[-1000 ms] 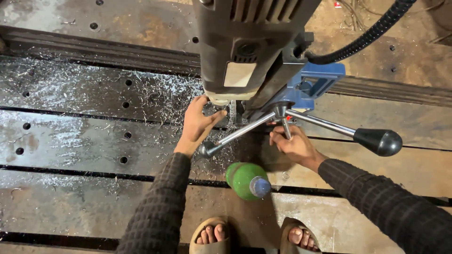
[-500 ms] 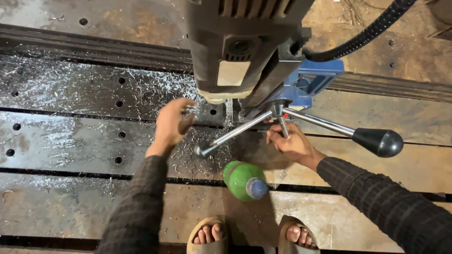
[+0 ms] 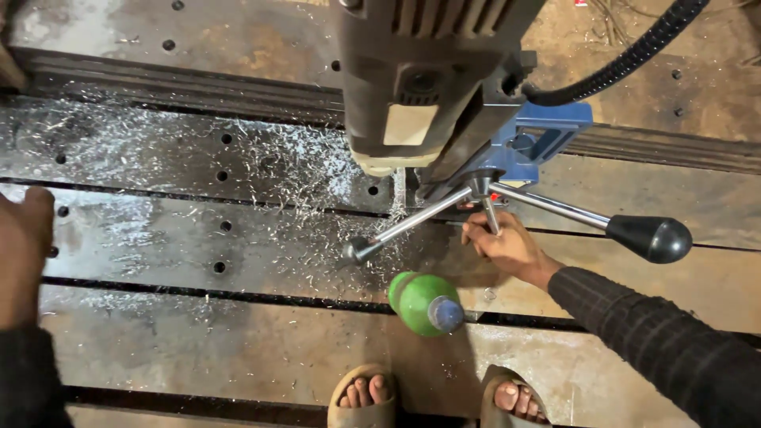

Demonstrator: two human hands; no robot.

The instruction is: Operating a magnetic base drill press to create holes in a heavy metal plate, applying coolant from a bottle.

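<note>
You are gripping one spoke of the feed handle (image 3: 483,208) with your right hand (image 3: 507,247), fingers curled tight around the thin rod just below the hub, while the magnetic drill (image 3: 428,87) is standing on the steel plate (image 3: 198,238) with its cutter end down at the plate beside a row of drilled holes. Your left hand (image 3: 24,238) is hanging out at the frame's left edge, well apart from the machine; it is holding nothing that I can see, though the edge cuts it off and I cannot tell how the fingers are set.

Several things are working against you here. The long spoke with the black knob (image 3: 650,238) is sweeping just above your right wrist, so a quick turn could be knocking your forearm or catching the knitted sleeve (image 3: 658,341). Sharp metal shavings (image 3: 301,170) are lying thick around the cutter, and your toes are sitting bare in open sandals (image 3: 363,400) right at the plate's edge. The green bottle (image 3: 424,303) is resting on the plate near your hand, where a swinging spoke might be tipping it over. The black hose (image 3: 626,59) is looping close behind the drill body and could be snagging.
</note>
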